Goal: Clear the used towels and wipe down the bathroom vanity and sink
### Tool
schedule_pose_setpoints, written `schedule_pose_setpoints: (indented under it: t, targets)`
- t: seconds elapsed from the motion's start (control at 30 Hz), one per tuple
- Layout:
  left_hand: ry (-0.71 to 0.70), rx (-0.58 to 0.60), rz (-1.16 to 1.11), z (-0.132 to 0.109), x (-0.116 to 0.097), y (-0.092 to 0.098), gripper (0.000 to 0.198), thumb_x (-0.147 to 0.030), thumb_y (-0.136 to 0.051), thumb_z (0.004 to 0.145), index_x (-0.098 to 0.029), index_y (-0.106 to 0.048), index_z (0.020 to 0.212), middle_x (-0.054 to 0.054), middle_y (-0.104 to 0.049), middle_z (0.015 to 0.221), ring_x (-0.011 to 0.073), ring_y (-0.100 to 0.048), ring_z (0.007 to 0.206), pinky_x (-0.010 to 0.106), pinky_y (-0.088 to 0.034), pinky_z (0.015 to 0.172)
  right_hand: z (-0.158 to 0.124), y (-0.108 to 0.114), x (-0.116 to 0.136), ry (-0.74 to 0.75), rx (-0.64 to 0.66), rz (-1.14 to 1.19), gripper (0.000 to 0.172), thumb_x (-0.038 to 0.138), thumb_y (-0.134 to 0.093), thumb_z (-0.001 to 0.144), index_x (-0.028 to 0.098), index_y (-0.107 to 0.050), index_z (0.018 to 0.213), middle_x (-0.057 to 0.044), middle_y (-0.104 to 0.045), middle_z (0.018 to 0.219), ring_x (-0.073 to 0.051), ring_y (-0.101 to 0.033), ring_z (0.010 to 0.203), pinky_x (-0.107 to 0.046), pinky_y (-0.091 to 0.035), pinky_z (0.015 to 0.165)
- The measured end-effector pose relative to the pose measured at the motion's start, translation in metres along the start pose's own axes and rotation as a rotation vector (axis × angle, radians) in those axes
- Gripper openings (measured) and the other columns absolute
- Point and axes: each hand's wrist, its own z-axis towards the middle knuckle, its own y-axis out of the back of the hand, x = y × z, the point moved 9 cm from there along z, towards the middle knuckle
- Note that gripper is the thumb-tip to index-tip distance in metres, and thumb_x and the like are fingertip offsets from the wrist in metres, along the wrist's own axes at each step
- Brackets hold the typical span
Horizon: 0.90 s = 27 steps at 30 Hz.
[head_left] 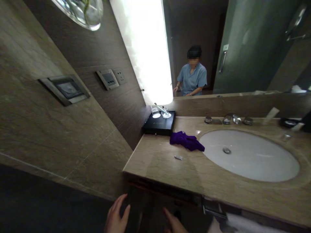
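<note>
Nearest to us, at the bottom edge, our left hand hangs with fingers spread and holding nothing, just below the near edge of the counter. Beside it our right hand shows only in part, loosely extended and empty as far as we can see. Both are closest to the dark shelf under the counter lip; at near right something white lies there, likely a towel, soft and light to judge by its look, best pinched at a fold. On the counter a small wrapper lies near, then a crumpled purple cloth just left of the white sink: limp, light, easy to gather anywhere. Farther left stands a black tray with glasses, fragile and slippery. Beyond, taps and the mirror
</note>
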Motion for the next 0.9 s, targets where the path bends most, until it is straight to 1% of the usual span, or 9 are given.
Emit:
schedule_pose_setpoints:
  t: [0.1,0.17,0.27,0.33,0.43,0.57,0.67,0.8,0.9]
  targets:
    - [-0.036,0.019,-0.109,0.055,-0.03,-0.016,0.057,-0.055,-0.05,0.075,-0.012,-0.068,0.107,0.016,-0.069,0.116,0.0314,-0.062,0.111,0.055,-0.046,0.105,-0.016,0.065,0.061,0.206,0.107,0.029,0.034,0.019,-0.056,0.082,0.027,-0.071,0.112,0.0,-0.073,0.107,-0.018,-0.068,0.099,-0.024,-0.052,0.088]
    - [-0.134,0.027,-0.13,0.108,-0.063,-0.033,0.053,-0.048,-0.047,0.078,-0.011,-0.067,0.109,0.016,-0.068,0.119,0.0307,-0.06,0.114,0.054,-0.045,0.106,-0.013,0.148,0.101,0.313,-0.088,0.006,0.024,0.025,-0.052,0.088,0.026,-0.074,0.099,0.001,-0.074,0.092,-0.015,-0.069,0.085,-0.023,-0.053,0.081]
    - [-0.338,0.012,-0.087,0.197,-0.125,-0.06,0.047,-0.033,-0.045,0.081,-0.008,-0.064,0.115,0.015,-0.064,0.126,0.0288,-0.056,0.121,0.05,-0.042,0.11,0.018,0.278,0.133,0.357,-0.535,-0.262,0.031,0.027,-0.045,0.094,0.024,-0.067,0.116,-0.007,-0.067,0.118,-0.021,-0.058,0.112,-0.038,-0.044,0.102]
    - [-0.434,0.011,-0.005,0.254,-0.159,-0.08,0.045,-0.026,-0.048,0.081,-0.007,-0.061,0.12,0.015,-0.06,0.132,0.029,-0.05,0.127,0.047,-0.039,0.113,0.06,0.328,0.13,0.284,-0.591,-0.547,0.044,0.022,-0.054,0.087,0.025,-0.058,0.131,-0.01,-0.053,0.139,-0.029,-0.041,0.132,-0.051,-0.031,0.112]
    - [-0.477,0.061,0.191,0.324,-0.187,-0.111,0.048,-0.021,-0.056,0.081,-0.008,-0.055,0.127,0.015,-0.051,0.141,0.0315,-0.039,0.135,0.047,-0.03,0.117,0.115,0.354,0.094,0.053,-0.496,-0.786,0.065,0.014,-0.062,0.076,0.031,-0.052,0.137,-0.011,-0.041,0.149,-0.036,-0.033,0.136,-0.058,-0.03,0.109]
    - [-0.504,0.182,0.314,0.37,-0.19,-0.137,0.022,-0.024,-0.061,0.079,-0.014,-0.063,0.099,0.011,-0.065,0.11,0.0291,-0.055,0.107,0.043,-0.043,0.098,0.105,0.348,0.064,-0.034,-0.522,-0.73,0.059,0.005,-0.051,0.071,0.025,-0.059,0.126,-0.013,-0.054,0.124,-0.029,-0.05,0.115,-0.044,-0.043,0.097]
    - [-0.539,0.251,0.321,0.376,-0.187,-0.145,0.012,-0.028,-0.059,0.08,-0.018,-0.061,0.086,0.007,-0.064,0.095,0.0263,-0.055,0.092,0.036,-0.044,0.081,0.066,0.364,0.051,-0.062,-0.615,-0.509,0.052,0.002,-0.043,0.067,0.02,-0.061,0.113,-0.01,-0.058,0.111,-0.022,-0.055,0.105,-0.039,-0.046,0.095]
    - [-0.527,0.325,0.279,0.36,-0.18,-0.162,0.017,-0.035,-0.058,0.077,-0.019,-0.062,0.083,0.008,-0.067,0.096,0.0285,-0.057,0.095,0.039,-0.044,0.079,0.02,0.432,0.034,-0.141,-1.07,-0.306,0.038,0.016,-0.042,0.083,0.016,-0.054,0.118,-0.014,-0.057,0.118,-0.023,-0.054,0.111,-0.044,-0.042,0.104]
    - [-0.465,0.297,0.197,0.348,-0.164,-0.175,0.024,-0.039,-0.057,0.072,-0.022,-0.066,0.086,0.009,-0.07,0.103,0.0326,-0.059,0.104,0.044,-0.046,0.082,0.061,0.448,0.034,-0.086,-1.011,-0.462,0.04,0.03,-0.053,0.087,0.018,-0.056,0.125,-0.016,-0.048,0.134,-0.028,-0.043,0.128,-0.049,-0.035,0.111]
